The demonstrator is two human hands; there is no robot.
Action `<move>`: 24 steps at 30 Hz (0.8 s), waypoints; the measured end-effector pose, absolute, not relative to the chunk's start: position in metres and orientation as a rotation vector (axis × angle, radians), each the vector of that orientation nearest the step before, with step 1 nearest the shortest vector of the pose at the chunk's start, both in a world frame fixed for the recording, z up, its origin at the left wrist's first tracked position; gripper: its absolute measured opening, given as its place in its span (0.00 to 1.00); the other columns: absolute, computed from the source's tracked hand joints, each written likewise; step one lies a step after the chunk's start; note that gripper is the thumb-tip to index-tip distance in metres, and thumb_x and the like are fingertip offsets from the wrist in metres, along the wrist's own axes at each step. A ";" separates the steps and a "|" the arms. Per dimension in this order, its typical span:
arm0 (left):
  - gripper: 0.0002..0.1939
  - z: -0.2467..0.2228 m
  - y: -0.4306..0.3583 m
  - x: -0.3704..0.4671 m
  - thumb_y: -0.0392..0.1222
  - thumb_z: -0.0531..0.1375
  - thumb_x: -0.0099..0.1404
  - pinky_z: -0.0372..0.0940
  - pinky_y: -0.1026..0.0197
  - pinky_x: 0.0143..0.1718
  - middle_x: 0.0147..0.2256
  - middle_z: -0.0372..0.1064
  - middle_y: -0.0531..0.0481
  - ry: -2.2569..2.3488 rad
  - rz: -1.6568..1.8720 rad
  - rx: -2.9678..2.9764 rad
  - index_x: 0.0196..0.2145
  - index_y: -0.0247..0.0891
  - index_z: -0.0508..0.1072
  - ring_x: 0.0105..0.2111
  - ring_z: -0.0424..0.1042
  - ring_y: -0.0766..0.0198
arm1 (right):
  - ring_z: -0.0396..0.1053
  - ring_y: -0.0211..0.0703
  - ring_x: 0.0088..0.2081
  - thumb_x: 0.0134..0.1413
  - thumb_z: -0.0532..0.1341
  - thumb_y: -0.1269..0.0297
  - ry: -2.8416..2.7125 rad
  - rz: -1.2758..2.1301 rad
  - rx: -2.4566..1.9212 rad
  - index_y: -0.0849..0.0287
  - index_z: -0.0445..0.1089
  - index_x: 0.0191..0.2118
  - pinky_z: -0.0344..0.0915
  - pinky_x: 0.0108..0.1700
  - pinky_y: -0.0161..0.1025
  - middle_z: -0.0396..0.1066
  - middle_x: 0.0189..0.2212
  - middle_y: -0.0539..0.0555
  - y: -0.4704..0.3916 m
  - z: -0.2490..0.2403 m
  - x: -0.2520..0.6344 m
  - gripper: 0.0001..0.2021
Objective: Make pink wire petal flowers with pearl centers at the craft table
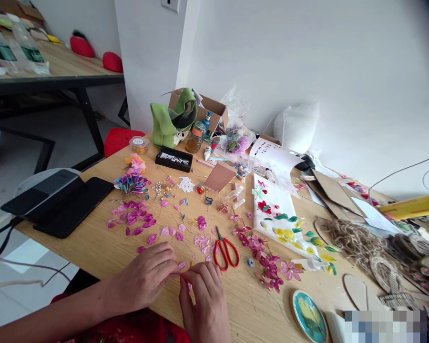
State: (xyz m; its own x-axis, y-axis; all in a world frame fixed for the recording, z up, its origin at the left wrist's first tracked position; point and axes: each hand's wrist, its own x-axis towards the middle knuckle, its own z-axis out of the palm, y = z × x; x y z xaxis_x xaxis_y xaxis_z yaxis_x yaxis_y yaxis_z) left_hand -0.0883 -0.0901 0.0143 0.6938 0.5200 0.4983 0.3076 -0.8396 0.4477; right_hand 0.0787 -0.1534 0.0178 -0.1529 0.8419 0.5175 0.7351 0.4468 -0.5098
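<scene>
My left hand (152, 274) and my right hand (205, 297) meet at the table's near edge, fingertips pinched close together. What they pinch is too small and hidden to make out. A pink petal (182, 265) shows just past the fingertips, and another bit of pink (190, 287) peeks out between the right fingers; whether either is held I cannot tell. Right of my right hand lie red-handled scissors (226, 255), blades pointing away. Loose magenta petals (137, 214) spread beyond my left hand. Pale pink curled strips (203, 244) lie beyond my right hand.
Magenta wire-stemmed flowers (270, 264) lie to the right, beside a white sheet (277, 209) with colored flowers and leaves. A power bank and black phone (75, 207) rest at left. Behind stand a green bag (171, 124) and a jar (196, 138). Twine (346, 238) is heaped at right.
</scene>
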 end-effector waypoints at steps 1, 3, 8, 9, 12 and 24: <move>0.10 0.015 -0.090 -0.088 0.28 0.49 0.68 0.65 0.56 0.42 0.31 0.69 0.48 0.652 0.905 2.573 0.36 0.35 0.69 0.35 0.66 0.60 | 0.63 0.44 0.31 0.55 0.56 0.81 -1.926 0.177 -1.325 0.59 0.65 0.36 0.61 0.34 0.43 0.68 0.28 0.53 -0.154 0.018 0.079 0.09; 0.11 0.016 -0.090 -0.088 0.28 0.49 0.68 0.65 0.56 0.42 0.30 0.69 0.48 0.656 0.906 2.567 0.35 0.35 0.69 0.35 0.67 0.60 | 0.63 0.44 0.31 0.55 0.55 0.81 -1.936 0.175 -1.322 0.59 0.65 0.35 0.61 0.34 0.43 0.67 0.27 0.53 -0.154 0.017 0.078 0.09; 0.11 0.019 -0.090 -0.088 0.29 0.49 0.67 0.66 0.56 0.39 0.29 0.68 0.48 0.655 0.875 2.552 0.32 0.35 0.69 0.33 0.66 0.60 | 0.61 0.43 0.29 0.54 0.55 0.81 -1.938 0.159 -1.325 0.59 0.64 0.32 0.58 0.33 0.42 0.65 0.25 0.52 -0.154 0.017 0.076 0.09; 0.11 0.020 -0.090 -0.088 0.29 0.49 0.67 0.66 0.56 0.39 0.29 0.68 0.48 0.648 0.870 2.547 0.32 0.35 0.69 0.33 0.66 0.60 | 0.61 0.43 0.29 0.54 0.55 0.81 -1.933 0.156 -1.327 0.59 0.64 0.31 0.58 0.32 0.41 0.65 0.24 0.52 -0.154 0.017 0.075 0.09; 0.11 0.021 -0.091 -0.088 0.27 0.49 0.66 0.67 0.56 0.41 0.29 0.68 0.48 0.634 0.880 2.534 0.33 0.35 0.69 0.33 0.66 0.61 | 0.60 0.42 0.29 0.53 0.54 0.82 -1.907 0.142 -1.330 0.60 0.63 0.30 0.58 0.32 0.41 0.64 0.24 0.51 -0.154 0.017 0.073 0.09; 0.12 0.017 -0.101 -0.083 0.26 0.49 0.63 0.68 0.53 0.44 0.28 0.68 0.47 0.757 0.955 2.618 0.31 0.36 0.69 0.33 0.67 0.60 | 0.59 0.42 0.27 0.53 0.53 0.80 -1.791 0.032 -1.403 0.58 0.60 0.26 0.55 0.32 0.40 0.61 0.22 0.50 -0.153 0.012 0.063 0.11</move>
State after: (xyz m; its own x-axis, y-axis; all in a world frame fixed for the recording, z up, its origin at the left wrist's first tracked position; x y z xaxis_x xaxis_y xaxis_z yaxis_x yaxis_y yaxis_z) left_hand -0.0826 -0.1014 0.0173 0.6494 0.5511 0.5240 0.3849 -0.8325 0.3985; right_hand 0.0634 -0.1533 0.0118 -0.0211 0.8105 0.5854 0.7888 0.3732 -0.4883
